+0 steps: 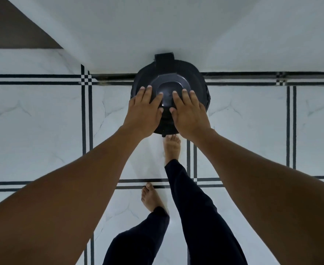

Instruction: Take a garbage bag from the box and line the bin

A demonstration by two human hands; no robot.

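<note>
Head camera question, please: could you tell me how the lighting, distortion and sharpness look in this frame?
Head view: light is soft and even, shadows faint; wide-angle bending curves the forearms and the wall; a small glint sits on the dark bin lid between the left hand and right hand; the floor tiles look slightly soft.

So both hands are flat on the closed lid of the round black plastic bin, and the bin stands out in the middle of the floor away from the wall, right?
Not quite. Both the left hand and right hand do lie flat on the closed lid of the round black plastic bin, but the head view shows the bin standing against the white wall, not mid-floor.
</note>
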